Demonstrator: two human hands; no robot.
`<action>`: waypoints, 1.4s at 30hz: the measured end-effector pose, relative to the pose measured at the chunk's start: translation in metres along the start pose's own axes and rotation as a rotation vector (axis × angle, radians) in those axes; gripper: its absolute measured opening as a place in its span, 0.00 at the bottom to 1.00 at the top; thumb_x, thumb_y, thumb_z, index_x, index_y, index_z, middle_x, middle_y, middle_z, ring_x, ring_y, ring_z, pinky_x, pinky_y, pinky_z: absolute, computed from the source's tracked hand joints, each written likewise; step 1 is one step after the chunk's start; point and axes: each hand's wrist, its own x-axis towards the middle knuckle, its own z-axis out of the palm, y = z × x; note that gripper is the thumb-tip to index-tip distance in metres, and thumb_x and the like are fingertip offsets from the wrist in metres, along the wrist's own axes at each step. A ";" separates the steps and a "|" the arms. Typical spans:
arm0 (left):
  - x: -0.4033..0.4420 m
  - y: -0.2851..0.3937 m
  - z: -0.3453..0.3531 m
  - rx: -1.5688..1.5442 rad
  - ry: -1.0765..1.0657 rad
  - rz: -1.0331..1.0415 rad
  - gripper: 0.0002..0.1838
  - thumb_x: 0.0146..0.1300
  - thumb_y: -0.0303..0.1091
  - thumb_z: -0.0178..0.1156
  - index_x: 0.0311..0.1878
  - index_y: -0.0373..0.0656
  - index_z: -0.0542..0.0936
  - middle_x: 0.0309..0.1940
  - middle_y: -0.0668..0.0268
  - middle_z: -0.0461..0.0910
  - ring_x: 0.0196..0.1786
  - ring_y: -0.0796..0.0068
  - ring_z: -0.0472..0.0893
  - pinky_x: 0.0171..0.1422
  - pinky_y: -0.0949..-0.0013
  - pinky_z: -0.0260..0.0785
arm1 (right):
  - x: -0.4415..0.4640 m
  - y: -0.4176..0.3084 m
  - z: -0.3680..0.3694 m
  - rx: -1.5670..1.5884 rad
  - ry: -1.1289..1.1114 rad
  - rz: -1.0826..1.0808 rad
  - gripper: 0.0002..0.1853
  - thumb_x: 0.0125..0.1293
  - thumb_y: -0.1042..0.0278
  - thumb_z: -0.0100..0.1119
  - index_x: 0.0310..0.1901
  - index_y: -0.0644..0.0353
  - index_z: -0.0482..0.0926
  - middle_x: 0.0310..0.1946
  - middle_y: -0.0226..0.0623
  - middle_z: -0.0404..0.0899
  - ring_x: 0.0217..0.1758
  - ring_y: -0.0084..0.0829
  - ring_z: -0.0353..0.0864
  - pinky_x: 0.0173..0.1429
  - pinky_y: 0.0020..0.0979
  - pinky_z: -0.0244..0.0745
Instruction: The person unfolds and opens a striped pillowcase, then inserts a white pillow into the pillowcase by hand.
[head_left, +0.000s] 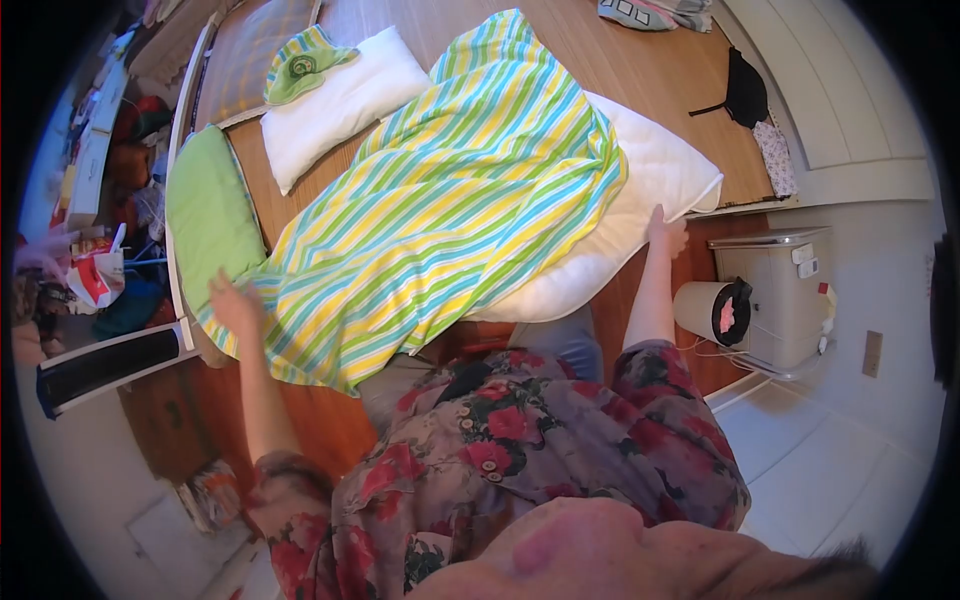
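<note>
A striped cover (450, 200) in green, yellow, blue and white lies spread over a white quilted pad (560, 280). My left hand (236, 304) is over the cover's left end, beside a green cushion (210, 200); its fingers are blurred and their hold is unclear. At the pad's right edge, near its corner, is my right hand (667, 232), with the fingers bent and partly hidden. Beyond the cover lies a white pillow (345, 105), with a green and striped cloth piece (302, 66) on its upper end.
Under the bedding is a wood-coloured mat (640, 75). A black garment (738, 90) and a patterned cloth (773, 158) lie at its right edge. A bin (700, 308) stands beside a beige cabinet (770, 270) on the right. Piled items are at the far left.
</note>
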 end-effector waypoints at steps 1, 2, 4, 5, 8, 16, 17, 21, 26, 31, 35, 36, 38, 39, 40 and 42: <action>-0.007 0.022 0.012 -0.254 -0.043 0.126 0.32 0.55 0.39 0.64 0.63 0.40 0.66 0.60 0.49 0.69 0.61 0.51 0.69 0.63 0.54 0.62 | 0.012 0.021 0.020 0.135 -0.099 0.135 0.33 0.59 0.48 0.61 0.53 0.73 0.71 0.52 0.53 0.74 0.51 0.47 0.78 0.52 0.48 0.74; -0.016 0.047 0.019 -0.508 -0.090 0.253 0.35 0.55 0.39 0.64 0.64 0.39 0.64 0.61 0.49 0.67 0.63 0.52 0.67 0.66 0.55 0.59 | 0.011 0.030 0.034 0.136 -0.097 0.142 0.33 0.59 0.48 0.61 0.53 0.73 0.71 0.52 0.53 0.74 0.51 0.47 0.78 0.52 0.48 0.74; -0.047 0.129 -0.033 -0.897 -0.420 0.337 0.37 0.56 0.41 0.65 0.66 0.36 0.61 0.62 0.48 0.65 0.65 0.51 0.65 0.69 0.56 0.55 | 0.004 0.040 0.056 1.354 -0.636 0.387 0.29 0.62 0.56 0.62 0.53 0.74 0.70 0.52 0.48 0.75 0.53 0.41 0.77 0.54 0.43 0.75; -0.067 0.159 -0.036 -0.903 -0.578 0.383 0.43 0.52 0.46 0.68 0.67 0.36 0.61 0.63 0.46 0.64 0.66 0.49 0.63 0.70 0.56 0.54 | 0.002 0.043 0.065 1.271 -0.573 0.350 0.24 0.62 0.64 0.62 0.54 0.73 0.70 0.49 0.44 0.77 0.51 0.36 0.78 0.53 0.38 0.75; -0.112 0.237 -0.087 -0.702 -0.530 0.963 0.55 0.43 0.55 0.72 0.70 0.42 0.55 0.65 0.42 0.60 0.68 0.48 0.61 0.71 0.52 0.53 | -0.034 0.028 0.046 1.273 -0.606 0.264 0.25 0.60 0.67 0.64 0.54 0.74 0.70 0.48 0.44 0.78 0.49 0.35 0.79 0.51 0.37 0.76; -0.163 0.259 -0.044 -0.466 -0.740 0.960 0.41 0.45 0.39 0.68 0.65 0.49 0.63 0.41 0.53 0.80 0.46 0.52 0.78 0.52 0.51 0.67 | -0.089 0.020 -0.019 1.078 -1.060 0.211 0.23 0.63 0.64 0.59 0.56 0.68 0.71 0.47 0.41 0.79 0.47 0.31 0.80 0.49 0.32 0.77; -0.160 0.250 -0.048 -0.489 -0.784 0.952 0.37 0.44 0.38 0.67 0.62 0.49 0.67 0.41 0.53 0.80 0.46 0.52 0.78 0.50 0.52 0.68 | -0.102 0.020 -0.031 1.084 -1.054 0.212 0.23 0.63 0.64 0.59 0.56 0.68 0.71 0.47 0.41 0.79 0.47 0.31 0.80 0.49 0.32 0.77; -0.132 0.200 -0.088 -0.580 -0.857 0.979 0.31 0.42 0.39 0.67 0.55 0.48 0.76 0.42 0.53 0.80 0.45 0.50 0.79 0.48 0.55 0.71 | -0.171 0.021 -0.088 1.092 -1.187 0.131 0.21 0.66 0.64 0.55 0.57 0.68 0.70 0.45 0.40 0.79 0.47 0.30 0.80 0.49 0.31 0.77; -0.072 0.121 -0.120 -0.622 -1.046 0.859 0.34 0.39 0.43 0.69 0.56 0.49 0.76 0.43 0.52 0.80 0.48 0.49 0.78 0.53 0.59 0.70 | -0.213 0.074 -0.118 0.867 -1.440 0.292 0.22 0.68 0.60 0.52 0.56 0.69 0.71 0.42 0.40 0.80 0.44 0.30 0.80 0.48 0.31 0.77; -0.096 0.111 -0.082 -0.557 -1.049 0.699 0.37 0.39 0.41 0.70 0.58 0.47 0.74 0.47 0.51 0.79 0.50 0.50 0.77 0.55 0.60 0.69 | -0.176 0.042 -0.148 0.024 -1.471 -0.406 0.17 0.67 0.58 0.50 0.29 0.61 0.80 0.20 0.32 0.79 0.23 0.22 0.78 0.27 0.25 0.74; -0.112 0.151 -0.118 -0.572 -1.118 0.884 0.43 0.40 0.42 0.71 0.64 0.46 0.68 0.56 0.51 0.73 0.56 0.52 0.73 0.62 0.61 0.65 | -0.081 0.011 -0.089 0.400 -0.676 -0.521 0.13 0.64 0.63 0.52 0.27 0.62 0.78 0.18 0.30 0.77 0.20 0.22 0.75 0.25 0.27 0.69; -0.110 0.157 -0.123 -0.576 -1.113 0.886 0.43 0.40 0.42 0.71 0.64 0.46 0.68 0.56 0.51 0.73 0.56 0.52 0.73 0.62 0.61 0.65 | -0.049 0.011 -0.060 0.364 -0.396 -0.647 0.14 0.63 0.59 0.54 0.30 0.63 0.78 0.21 0.35 0.79 0.25 0.26 0.78 0.31 0.32 0.72; -0.107 0.168 -0.130 -0.929 -1.146 0.859 0.42 0.46 0.43 0.71 0.65 0.43 0.66 0.58 0.51 0.71 0.57 0.56 0.74 0.62 0.61 0.66 | -0.018 -0.012 -0.048 0.283 -0.370 -0.575 0.22 0.60 0.48 0.55 0.38 0.63 0.80 0.35 0.50 0.81 0.41 0.48 0.80 0.44 0.41 0.73; -0.106 0.177 -0.134 -0.924 -1.145 0.851 0.42 0.46 0.43 0.71 0.65 0.43 0.66 0.58 0.51 0.71 0.57 0.56 0.74 0.62 0.61 0.66 | -0.004 -0.019 -0.029 0.217 -0.318 -0.544 0.23 0.60 0.47 0.57 0.39 0.64 0.79 0.35 0.48 0.81 0.40 0.45 0.80 0.44 0.40 0.73; -0.105 0.187 -0.138 -1.014 -1.126 0.808 0.41 0.48 0.43 0.70 0.65 0.42 0.65 0.59 0.51 0.71 0.57 0.57 0.74 0.62 0.62 0.66 | 0.002 -0.022 -0.009 0.153 -0.269 -0.510 0.24 0.59 0.46 0.58 0.39 0.64 0.79 0.35 0.47 0.82 0.39 0.41 0.81 0.43 0.38 0.73; -0.109 0.214 -0.146 -1.100 -1.125 0.710 0.40 0.51 0.43 0.69 0.66 0.40 0.64 0.59 0.50 0.70 0.57 0.58 0.74 0.61 0.62 0.67 | -0.001 -0.022 0.040 0.248 -0.383 -0.529 0.27 0.57 0.43 0.59 0.41 0.65 0.78 0.38 0.48 0.81 0.42 0.44 0.80 0.46 0.38 0.73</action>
